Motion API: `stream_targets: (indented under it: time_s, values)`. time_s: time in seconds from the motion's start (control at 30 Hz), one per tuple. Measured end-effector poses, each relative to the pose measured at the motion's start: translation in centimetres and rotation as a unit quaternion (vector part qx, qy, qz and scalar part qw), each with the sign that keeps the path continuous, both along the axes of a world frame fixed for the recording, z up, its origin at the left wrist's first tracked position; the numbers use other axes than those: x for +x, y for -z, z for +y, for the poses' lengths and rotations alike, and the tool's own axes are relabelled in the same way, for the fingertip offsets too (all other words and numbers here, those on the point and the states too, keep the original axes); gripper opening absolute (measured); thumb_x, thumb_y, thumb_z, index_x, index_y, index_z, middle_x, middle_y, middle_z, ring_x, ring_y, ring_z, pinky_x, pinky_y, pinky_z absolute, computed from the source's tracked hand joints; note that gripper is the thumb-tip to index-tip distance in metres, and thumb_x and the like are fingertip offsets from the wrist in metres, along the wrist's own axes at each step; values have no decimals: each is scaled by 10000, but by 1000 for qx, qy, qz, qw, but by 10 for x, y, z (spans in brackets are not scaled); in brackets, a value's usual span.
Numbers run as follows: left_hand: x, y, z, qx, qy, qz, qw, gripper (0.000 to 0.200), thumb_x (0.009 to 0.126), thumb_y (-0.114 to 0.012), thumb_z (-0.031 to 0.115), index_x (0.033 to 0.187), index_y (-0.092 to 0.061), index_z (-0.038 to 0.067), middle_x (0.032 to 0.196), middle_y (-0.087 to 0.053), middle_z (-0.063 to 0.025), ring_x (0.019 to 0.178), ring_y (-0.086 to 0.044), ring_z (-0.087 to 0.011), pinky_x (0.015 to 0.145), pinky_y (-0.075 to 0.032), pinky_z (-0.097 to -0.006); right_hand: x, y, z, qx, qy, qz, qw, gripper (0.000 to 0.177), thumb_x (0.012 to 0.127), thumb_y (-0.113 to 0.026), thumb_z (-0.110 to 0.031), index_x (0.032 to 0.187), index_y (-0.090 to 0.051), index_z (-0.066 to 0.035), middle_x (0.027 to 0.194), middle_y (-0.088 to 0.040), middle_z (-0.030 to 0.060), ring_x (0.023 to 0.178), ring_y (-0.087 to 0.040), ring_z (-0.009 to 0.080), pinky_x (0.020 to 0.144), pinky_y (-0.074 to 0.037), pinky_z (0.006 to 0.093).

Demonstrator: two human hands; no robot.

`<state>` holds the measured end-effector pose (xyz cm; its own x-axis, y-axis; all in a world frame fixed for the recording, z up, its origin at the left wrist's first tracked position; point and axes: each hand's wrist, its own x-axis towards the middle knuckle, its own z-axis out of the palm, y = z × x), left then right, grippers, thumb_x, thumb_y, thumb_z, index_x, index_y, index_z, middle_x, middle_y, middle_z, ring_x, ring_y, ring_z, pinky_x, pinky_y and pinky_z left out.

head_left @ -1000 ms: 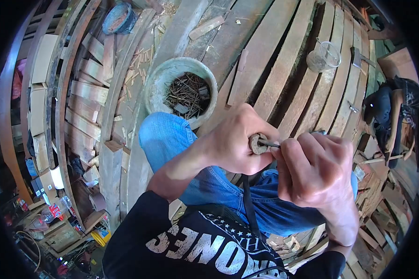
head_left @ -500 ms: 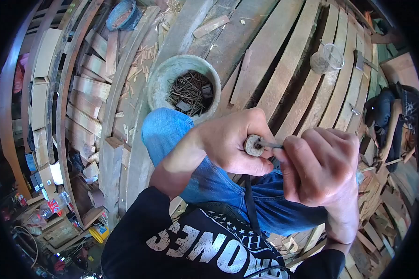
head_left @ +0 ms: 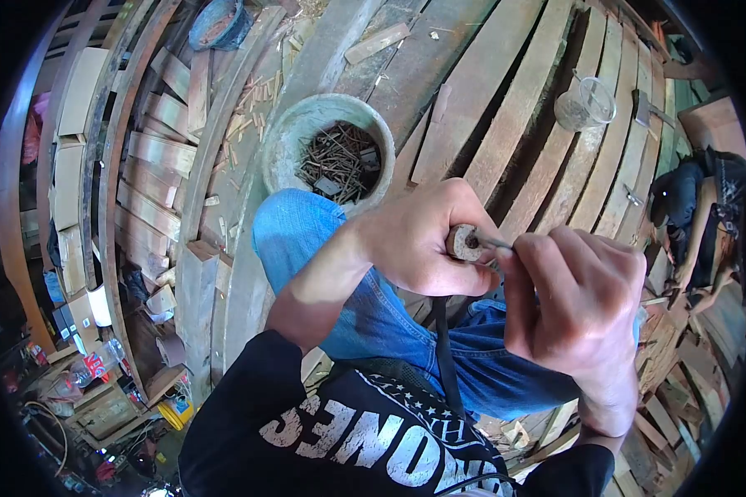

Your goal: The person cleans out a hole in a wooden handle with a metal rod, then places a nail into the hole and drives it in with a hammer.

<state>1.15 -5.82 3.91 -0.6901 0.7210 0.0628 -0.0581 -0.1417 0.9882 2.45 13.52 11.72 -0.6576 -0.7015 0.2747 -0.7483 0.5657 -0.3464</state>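
Observation:
Above my bent knees, my left hand is closed around a short round wooden piece, its pale end facing right with a dark hole in the middle. A thin grey rod reaches into that hole. My right hand pinches the rod between thumb and bent forefinger; the rod's other end is hidden in the fist. Beyond my left wrist stands a pale round bucket holding a heap of thin dark sticks and a small grey block.
Wooden planks with gaps between them form the floor ahead. A clear plastic container and a hammer lie at the right. At the upper left are a blue bucket and stacked boards. Wood scraps lie at lower right.
The wooden piece and my left fingers have shifted slightly up and right. My right hand has moved a little right and turned, still pinching the rod.

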Motion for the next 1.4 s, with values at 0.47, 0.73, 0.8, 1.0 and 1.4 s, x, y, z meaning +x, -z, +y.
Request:
stream_targets:
  time_s: [0.47,0.73,0.8,1.0,1.4]
  values:
    - [1,12,8,31,-80,133,987,217,673,-788,130,734,-596,51,540,-504,9,477,-461,-68,459,-375,-261,-10,22,2,-152,-46,-117,980,371,739,-790,-71,1084,-677,6,729,-694,53,467,-616,123,452,-456,256]
    - [0,16,19,-80,-348,272,894,303,688,-797,182,624,-528,59,491,-459,-82,401,-485,-202,408,-344,-318,-9,12,-4,-154,45,-70,985,260,780,-773,-69,1007,-688,22,569,-565,43,404,-483,97,419,-350,241]
    - [-1,17,17,-104,-374,274,880,413,797,-768,164,551,-451,64,457,-400,-16,411,-413,-69,406,-308,-261,-10,10,-3,-138,52,-85,985,212,810,-741,-93,982,-669,8,603,-596,87,466,-605,217,405,-448,318]
    - [-2,12,20,-115,-396,268,871,460,828,-722,109,509,-393,64,442,-311,-13,404,-296,-77,388,-228,-283,-6,13,-4,-99,59,-60,992,63,828,-689,-39,849,-632,-20,556,-525,65,418,-543,227,384,-408,345]
    - [-1,25,27,-174,-404,322,838,495,839,-728,165,532,-357,53,456,-282,-71,388,-276,-185,385,-239,-331,6,4,-11,-23,136,-121,983,26,860,-650,10,839,-643,24,588,-557,139,451,-551,292,438,-399,362]
